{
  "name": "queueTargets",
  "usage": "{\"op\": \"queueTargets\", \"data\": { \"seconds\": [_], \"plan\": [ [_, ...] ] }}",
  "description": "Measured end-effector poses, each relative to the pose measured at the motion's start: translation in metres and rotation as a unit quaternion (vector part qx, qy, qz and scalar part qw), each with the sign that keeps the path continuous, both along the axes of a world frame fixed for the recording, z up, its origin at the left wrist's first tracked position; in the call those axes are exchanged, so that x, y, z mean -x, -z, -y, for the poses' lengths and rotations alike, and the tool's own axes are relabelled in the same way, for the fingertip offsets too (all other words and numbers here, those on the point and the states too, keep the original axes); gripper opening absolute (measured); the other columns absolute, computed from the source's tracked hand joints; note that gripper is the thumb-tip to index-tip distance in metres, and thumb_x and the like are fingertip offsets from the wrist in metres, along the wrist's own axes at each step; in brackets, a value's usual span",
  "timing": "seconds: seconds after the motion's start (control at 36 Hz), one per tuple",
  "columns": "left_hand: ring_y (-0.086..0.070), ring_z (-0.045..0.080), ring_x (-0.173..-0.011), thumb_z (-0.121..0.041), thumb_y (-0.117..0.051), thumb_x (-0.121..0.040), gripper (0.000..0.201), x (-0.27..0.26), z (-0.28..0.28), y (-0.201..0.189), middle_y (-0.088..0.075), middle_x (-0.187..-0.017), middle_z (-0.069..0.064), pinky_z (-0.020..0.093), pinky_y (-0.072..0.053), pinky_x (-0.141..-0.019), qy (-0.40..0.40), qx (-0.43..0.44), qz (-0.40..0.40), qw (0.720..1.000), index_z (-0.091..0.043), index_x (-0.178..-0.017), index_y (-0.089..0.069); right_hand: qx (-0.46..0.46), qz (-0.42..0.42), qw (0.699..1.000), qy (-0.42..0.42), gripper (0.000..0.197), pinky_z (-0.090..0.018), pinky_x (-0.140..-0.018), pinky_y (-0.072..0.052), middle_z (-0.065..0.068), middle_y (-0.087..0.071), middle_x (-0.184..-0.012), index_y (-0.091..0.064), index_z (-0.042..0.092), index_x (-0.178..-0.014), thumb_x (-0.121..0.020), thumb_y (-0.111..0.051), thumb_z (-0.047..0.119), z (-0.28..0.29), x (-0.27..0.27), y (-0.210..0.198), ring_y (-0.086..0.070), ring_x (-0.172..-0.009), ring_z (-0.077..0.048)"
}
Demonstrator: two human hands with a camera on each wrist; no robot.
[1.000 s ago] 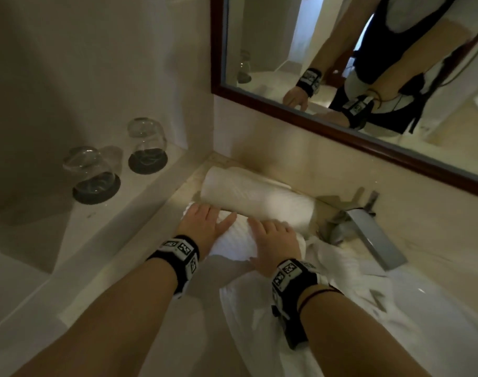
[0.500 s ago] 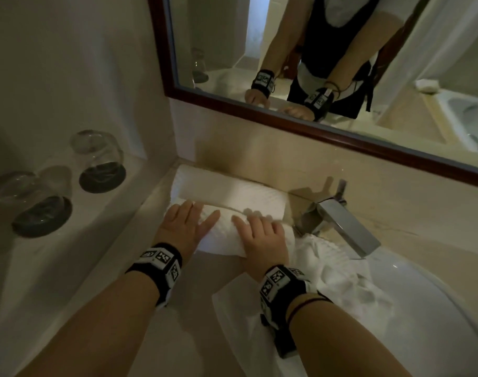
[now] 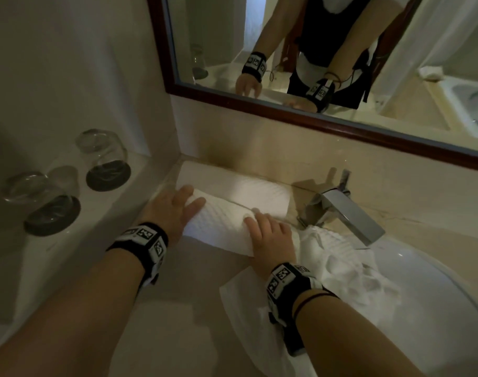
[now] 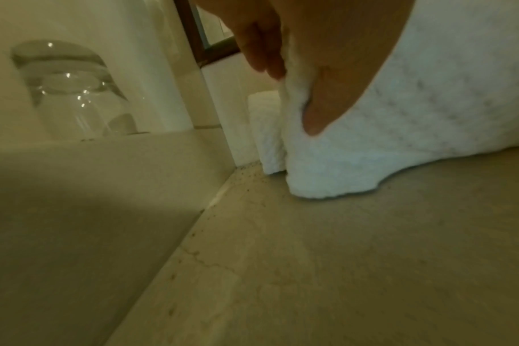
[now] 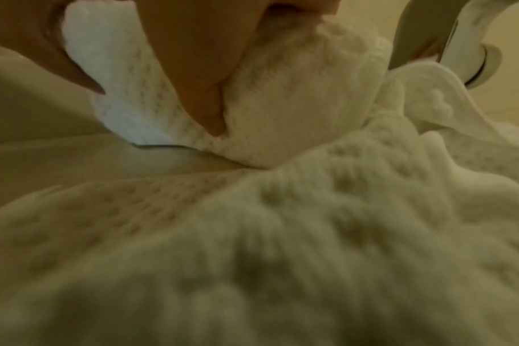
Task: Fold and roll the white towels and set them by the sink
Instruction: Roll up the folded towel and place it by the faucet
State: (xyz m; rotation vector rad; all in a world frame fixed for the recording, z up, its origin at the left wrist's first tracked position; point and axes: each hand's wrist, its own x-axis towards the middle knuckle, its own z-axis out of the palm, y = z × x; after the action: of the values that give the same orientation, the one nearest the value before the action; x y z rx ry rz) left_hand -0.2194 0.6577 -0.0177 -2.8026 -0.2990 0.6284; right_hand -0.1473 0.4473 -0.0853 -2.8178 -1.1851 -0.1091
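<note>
Two rolled white towels lie side by side on the counter (image 3: 164,308), left of the sink (image 3: 428,300). The far roll (image 3: 232,183) rests against the wall. Both hands hold the near roll (image 3: 218,224), which touches the far one. My left hand (image 3: 175,210) grips its left end, thumb on the near face and fingers over the top (image 4: 288,89). My right hand (image 3: 267,235) curls over its right end (image 5: 154,107). In the left wrist view the near roll (image 4: 430,105) hides most of the far roll (image 4: 267,135). A loose crumpled white towel (image 3: 341,270) spills from the counter into the sink.
A chrome faucet (image 3: 346,213) stands right of the rolls, over the basin. Two upturned glasses (image 3: 104,159) (image 3: 41,202) sit on dark coasters on a raised ledge at the left. A framed mirror (image 3: 300,123) hangs above the backsplash.
Both hands have moved the near roll away from me until it meets the far roll. My right fingers have curled over its top. The camera has come closer.
</note>
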Motion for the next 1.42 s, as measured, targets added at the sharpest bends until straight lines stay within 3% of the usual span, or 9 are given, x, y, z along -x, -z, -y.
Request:
{"op": "queueTargets", "data": {
  "seconds": [0.14,0.31,0.39,0.58,0.81,0.92,1.03,1.31,1.42],
  "plan": [
    [-0.001,0.029,-0.144,-0.028,-0.033,-0.100,0.068,0.010,0.000,0.006,0.016,-0.156,0.009,0.035,-0.003,-0.118,-0.003,-0.058,-0.029,0.998,-0.025,-0.149,0.013,-0.071,0.049,0.996,-0.025,0.055,-0.040,-0.088,-0.034,-0.002,-0.045,-0.110,-0.043,0.023,-0.112,-0.059,-0.054,0.024,-0.009,0.003,0.009,-0.054,-0.103,-0.025],
    [0.003,0.029,-0.144,-0.061,-0.042,-0.085,0.087,0.029,-0.003,0.011,0.005,-0.155,0.008,0.041,0.016,-0.111,0.027,-0.049,-0.045,0.997,-0.021,-0.150,0.000,0.019,-0.020,0.998,-0.055,0.087,-0.042,-0.092,-0.021,-0.008,-0.051,-0.113,-0.031,0.028,-0.114,-0.039,-0.075,0.032,-0.017,0.009,0.001,-0.033,-0.109,-0.026],
    [-0.001,0.027,-0.144,-0.063,-0.052,-0.080,0.093,0.013,0.002,0.003,0.003,-0.155,0.003,0.039,0.001,-0.118,0.063,-0.001,-0.050,0.997,-0.029,-0.149,-0.002,0.068,-0.031,0.996,-0.058,0.073,-0.042,-0.096,-0.015,-0.009,-0.038,-0.126,-0.016,0.028,-0.117,-0.064,-0.067,0.028,-0.021,0.009,-0.005,-0.032,-0.119,-0.029],
    [-0.016,0.024,-0.139,-0.039,-0.061,-0.083,0.090,-0.004,0.006,0.010,-0.009,-0.152,0.003,0.034,-0.010,-0.115,0.096,-0.004,-0.027,0.995,-0.029,-0.149,0.000,0.011,0.071,0.997,-0.042,0.067,-0.039,-0.077,-0.028,-0.003,-0.059,-0.087,-0.041,0.026,-0.099,-0.042,-0.074,0.035,-0.036,0.014,0.004,-0.045,-0.084,-0.024],
    [-0.016,0.023,-0.139,-0.072,-0.050,-0.072,0.096,-0.005,0.034,0.003,-0.013,-0.152,0.002,0.037,-0.010,-0.113,0.015,0.036,0.017,0.999,-0.030,-0.147,-0.006,-0.087,-0.039,0.994,-0.044,0.066,-0.039,-0.094,-0.031,-0.008,-0.058,-0.115,-0.048,0.026,-0.118,-0.060,-0.064,0.053,0.001,0.018,-0.012,-0.057,-0.106,-0.030],
    [-0.011,0.024,-0.142,-0.071,-0.053,-0.073,0.095,-0.010,0.064,-0.007,-0.008,-0.155,0.002,0.041,-0.008,-0.114,0.041,0.066,0.046,0.996,-0.032,-0.147,-0.008,0.025,-0.131,0.986,0.099,0.098,-0.044,-0.112,-0.016,-0.005,-0.014,-0.154,-0.016,0.032,-0.146,-0.068,-0.068,0.060,0.060,0.013,-0.028,-0.018,-0.141,-0.026],
    [-0.011,0.023,-0.142,-0.061,-0.055,-0.079,0.084,-0.014,0.098,-0.011,-0.009,-0.155,-0.001,0.041,-0.007,-0.114,0.074,0.071,0.075,0.992,-0.034,-0.146,-0.014,0.043,-0.333,0.912,0.235,0.115,-0.044,-0.109,-0.033,-0.006,-0.016,-0.152,0.010,0.038,-0.146,-0.067,-0.071,0.060,0.101,0.016,-0.014,-0.032,-0.135,-0.029],
    [-0.037,0.023,-0.124,-0.025,-0.058,-0.085,0.055,-0.012,0.133,-0.001,-0.035,-0.136,0.000,0.036,-0.031,-0.100,0.091,0.025,0.067,0.993,-0.028,-0.134,-0.033,-0.035,-0.419,0.867,0.266,0.042,-0.039,-0.097,-0.045,-0.008,-0.050,-0.123,-0.043,0.015,-0.121,-0.085,-0.061,0.026,0.092,0.027,-0.012,-0.053,-0.110,-0.029],
    [-0.037,0.025,-0.124,-0.017,-0.061,-0.083,0.066,-0.013,0.138,0.001,-0.031,-0.139,0.003,0.035,-0.038,-0.094,0.089,0.003,0.036,0.995,-0.024,-0.140,-0.026,0.029,-0.389,0.892,0.229,0.050,-0.032,-0.101,-0.037,-0.008,-0.046,-0.135,-0.040,0.012,-0.133,-0.090,-0.059,0.026,0.112,0.020,-0.029,-0.045,-0.125,-0.028]
  ]
}}
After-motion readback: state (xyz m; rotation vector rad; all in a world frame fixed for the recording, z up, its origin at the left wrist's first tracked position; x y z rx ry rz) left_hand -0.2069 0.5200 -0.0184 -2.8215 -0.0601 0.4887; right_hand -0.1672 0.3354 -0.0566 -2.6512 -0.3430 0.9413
